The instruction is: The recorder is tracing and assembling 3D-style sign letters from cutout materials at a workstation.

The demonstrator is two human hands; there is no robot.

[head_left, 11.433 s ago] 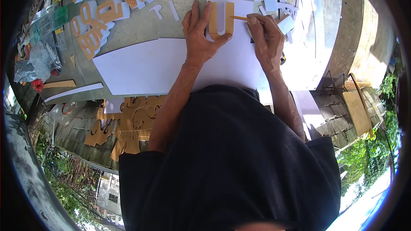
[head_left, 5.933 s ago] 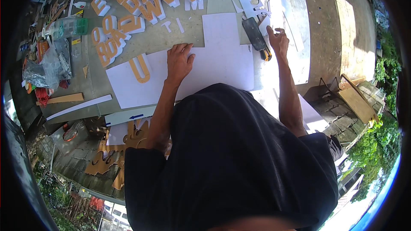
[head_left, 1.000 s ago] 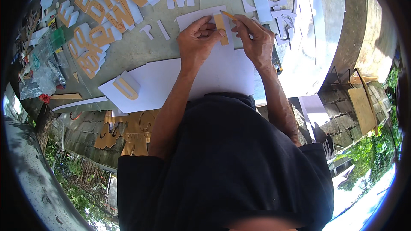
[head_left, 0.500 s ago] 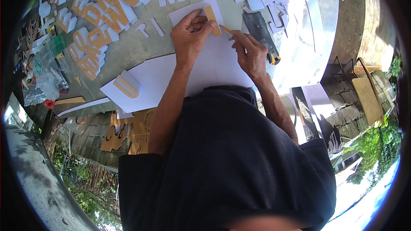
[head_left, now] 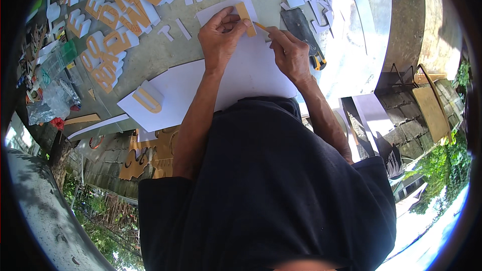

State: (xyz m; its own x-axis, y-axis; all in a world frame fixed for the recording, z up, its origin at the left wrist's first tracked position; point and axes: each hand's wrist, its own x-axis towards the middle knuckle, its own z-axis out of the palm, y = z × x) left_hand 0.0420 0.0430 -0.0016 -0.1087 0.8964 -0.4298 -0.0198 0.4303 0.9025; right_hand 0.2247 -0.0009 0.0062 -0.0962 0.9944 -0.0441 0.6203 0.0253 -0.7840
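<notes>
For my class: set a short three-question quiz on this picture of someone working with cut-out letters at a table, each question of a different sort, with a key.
1. True or false: the left hand presses an orange strip-shaped piece against a small white sheet.
2. Multiple choice: the right hand holds the tip of a thin tool against
A. the orange strip-shaped piece
B. the orange U-shaped letter
C. the dark utility knife
3. Fill in: the orange U-shaped letter lies on the ___ corner of the large white sheet, seen from the person.

Key
1. True.
2. A.
3. Left.
</notes>
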